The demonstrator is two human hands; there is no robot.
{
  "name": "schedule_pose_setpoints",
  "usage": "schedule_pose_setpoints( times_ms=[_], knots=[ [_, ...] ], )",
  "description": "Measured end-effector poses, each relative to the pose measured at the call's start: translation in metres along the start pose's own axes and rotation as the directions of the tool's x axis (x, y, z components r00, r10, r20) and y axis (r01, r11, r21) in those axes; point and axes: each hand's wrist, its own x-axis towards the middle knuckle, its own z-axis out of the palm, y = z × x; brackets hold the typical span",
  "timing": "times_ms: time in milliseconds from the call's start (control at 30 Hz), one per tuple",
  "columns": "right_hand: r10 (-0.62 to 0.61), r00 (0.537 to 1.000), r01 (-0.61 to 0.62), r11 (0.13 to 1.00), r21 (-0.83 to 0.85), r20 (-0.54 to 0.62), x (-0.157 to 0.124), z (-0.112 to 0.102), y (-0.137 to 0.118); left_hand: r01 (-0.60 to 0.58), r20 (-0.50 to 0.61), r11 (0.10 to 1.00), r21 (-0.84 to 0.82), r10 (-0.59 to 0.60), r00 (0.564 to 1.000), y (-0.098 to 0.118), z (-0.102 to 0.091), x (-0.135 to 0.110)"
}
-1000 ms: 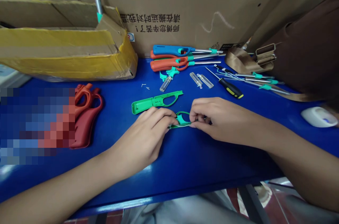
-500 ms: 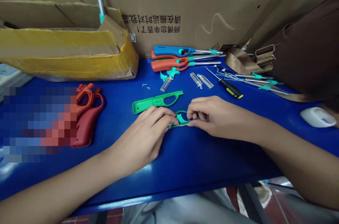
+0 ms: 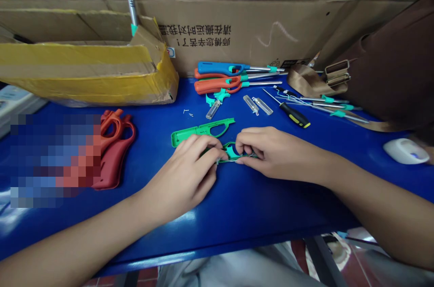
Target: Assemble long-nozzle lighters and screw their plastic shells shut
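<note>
Low over the blue table, my left hand (image 3: pixel 191 174) pinches the left part of a green lighter half-shell (image 3: pixel 233 159), covering much of it. A teal trigger (image 3: pixel 231 150) sits inside that shell, between my two hands. At the shell's right end, the thumb and fingers of my right hand (image 3: pixel 264 149) are closed on it; small parts under the fingertips are hidden. Just beyond my left fingers lies another green half-shell (image 3: pixel 200 131), hollow side up, with a loop at its right end.
Blue and orange lighters (image 3: pixel 220 83) lie at the back. Nearby are clear fuel tanks (image 3: pixel 261 105), a screwdriver (image 3: pixel 294 114) and metal tubes (image 3: pixel 339 106). Red shells (image 3: pixel 113 156) are on the left, a yellow-taped box (image 3: pixel 101 83) behind them, a white object (image 3: pixel 405 150) at right.
My right hand has shifted slightly left along the green half-shell, closer to the trigger. My left hand keeps its grip. The whole view has tilted a little.
</note>
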Motion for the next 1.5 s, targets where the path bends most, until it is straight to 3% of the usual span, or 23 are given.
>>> schedule_pose_setpoints(
  times_ms=[333,567,767,867,967,1167,1367,1500],
  knots=[
    [-0.045,0.999,0.044,0.993,-0.108,-0.004,-0.002,0.004,-0.004,-0.018,0.015,0.989,0.144,0.016,1.0,-0.002,-0.001,0.001],
    [-0.043,0.999,0.042,0.994,-0.104,-0.007,-0.005,0.006,-0.007,-0.035,-0.141,0.995,-0.089,0.022,0.99,0.001,0.0,-0.002],
    [-0.068,0.998,0.067,0.997,-0.031,-0.016,-0.002,0.011,-0.014,0.059,-0.212,0.943,-0.329,-0.134,0.968,0.012,0.004,-0.001],
    [-0.12,0.99,0.125,0.99,0.066,-0.076,-0.001,0.015,-0.014,0.084,-0.218,0.904,-0.418,-0.19,0.957,0.016,0.005,-0.001],
    [-0.142,0.979,0.169,0.966,0.194,-0.146,0.0,0.016,-0.013,0.097,-0.236,0.919,-0.381,-0.199,0.951,0.015,0.005,0.0],
    [-0.021,0.991,0.067,0.937,0.344,-0.135,0.003,0.013,-0.011,0.091,-0.174,0.932,-0.35,-0.16,0.972,0.005,0.005,0.003],
    [0.138,0.988,-0.061,0.745,0.665,-0.064,0.004,0.006,-0.009,0.006,-0.155,0.952,-0.307,-0.057,0.986,0.002,0.005,0.003],
    [0.192,0.974,-0.052,0.706,0.707,-0.12,0.004,-0.001,-0.01,-0.023,-0.142,0.962,-0.273,-0.016,0.99,0.002,0.004,0.002]
  ],
)
